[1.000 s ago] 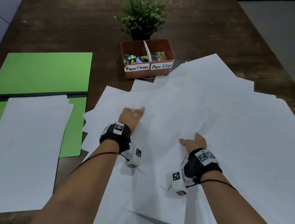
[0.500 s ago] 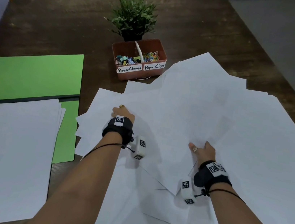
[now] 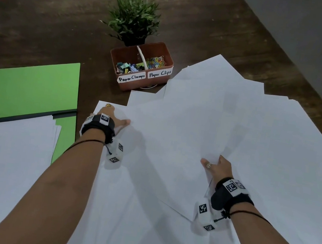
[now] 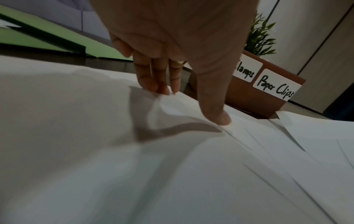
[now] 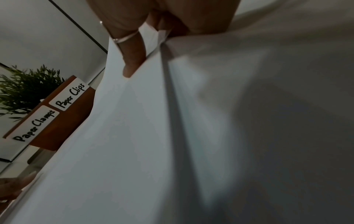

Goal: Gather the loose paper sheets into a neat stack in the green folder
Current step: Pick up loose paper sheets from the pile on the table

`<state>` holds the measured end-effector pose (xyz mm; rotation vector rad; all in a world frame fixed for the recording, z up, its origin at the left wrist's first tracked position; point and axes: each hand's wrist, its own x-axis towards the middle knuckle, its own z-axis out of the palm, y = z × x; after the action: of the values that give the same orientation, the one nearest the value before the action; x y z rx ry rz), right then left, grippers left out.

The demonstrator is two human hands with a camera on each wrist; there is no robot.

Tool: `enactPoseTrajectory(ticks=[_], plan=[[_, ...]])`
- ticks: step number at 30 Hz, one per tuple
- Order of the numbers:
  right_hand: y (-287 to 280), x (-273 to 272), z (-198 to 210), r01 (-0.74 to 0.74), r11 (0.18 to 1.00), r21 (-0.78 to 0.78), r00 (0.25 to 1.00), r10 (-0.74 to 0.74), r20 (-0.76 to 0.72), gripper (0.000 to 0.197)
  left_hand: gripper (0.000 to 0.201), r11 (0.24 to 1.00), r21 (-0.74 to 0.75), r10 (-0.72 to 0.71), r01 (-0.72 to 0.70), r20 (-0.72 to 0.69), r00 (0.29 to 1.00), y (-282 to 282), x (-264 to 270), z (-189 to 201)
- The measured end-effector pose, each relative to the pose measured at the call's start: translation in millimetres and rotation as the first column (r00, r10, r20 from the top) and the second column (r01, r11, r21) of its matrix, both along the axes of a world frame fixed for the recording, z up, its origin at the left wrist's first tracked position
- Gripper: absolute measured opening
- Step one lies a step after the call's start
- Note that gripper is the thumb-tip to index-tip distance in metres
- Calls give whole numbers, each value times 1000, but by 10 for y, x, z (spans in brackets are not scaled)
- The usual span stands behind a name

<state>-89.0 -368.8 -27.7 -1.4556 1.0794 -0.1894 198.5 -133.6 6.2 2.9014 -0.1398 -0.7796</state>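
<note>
Sagging limply between both grips, the loose paper sheets looked light and slippery: right hand fingers pinched several edges, left hand fingers pressed a corner.

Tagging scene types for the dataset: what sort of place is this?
Probably an office or study desk: a dark wooden table holding a green folder, scattered loose paper sheets and an organizer box labelled "Paper Clamps" and "Paper Clips".

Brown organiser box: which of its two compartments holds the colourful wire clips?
The compartment labelled "Paper Clips", right of the white divider; the "Paper Clamps" compartment holds chunkier clamps.
</note>
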Motion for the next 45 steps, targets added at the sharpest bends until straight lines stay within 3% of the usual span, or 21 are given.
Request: enactPoseTrajectory(ticks=[4, 8, 9, 13, 17, 25, 33, 40, 42, 45], plan=[[1, -9, 3, 9, 1000, 24, 999, -10, 34, 23, 99, 1000, 20, -20, 20, -25, 1000, 5, 210, -222], [-3, -15, -13, 5, 1000, 22, 999, -6, 39, 23, 46, 994, -13, -110, 109, -72, 991, -112, 30, 63], [-1, -18, -14, 1, 1000, 25, 999, -2, 43, 23, 41, 990, -17, -141, 140, -85, 986, -139, -5, 91], [5, -22, 11, -13, 999, 43, 999, 11, 47, 25, 50, 976, -131, -187, 176, -73, 980, -137, -154, 102], [0, -38, -8, -81, 996, 44, 997, 81, 8, 31, 52, 975, -130, -196, 178, -139, 971, -45, -309, 79], [55, -82, -46, -94, 992, 81, 995, 97, -29, 34, 83, 984, -181, -40, -6, -248, 968, 15, -454, 114], [253, -241, 57, -60, 994, 86, 998, 60, 1, 25, 82, 984, -178, -53, 18, -199, 978, 161, -630, 182], [401, -145, 341, -89, 995, 50, 989, 83, 119, 26, 79, 932, -357, -79, 67, -19, 997, 392, -888, 973], [439, -50, 492, -94, 994, 64, 980, 81, 181, 23, 56, 877, -479, -50, 35, -18, 999, 464, -936, 1264], [462, 115, 758, -126, 992, 28, 958, 114, 263, 19, 19, 730, -683, -24, 1, -24, 999, 582, -1069, 1716]])
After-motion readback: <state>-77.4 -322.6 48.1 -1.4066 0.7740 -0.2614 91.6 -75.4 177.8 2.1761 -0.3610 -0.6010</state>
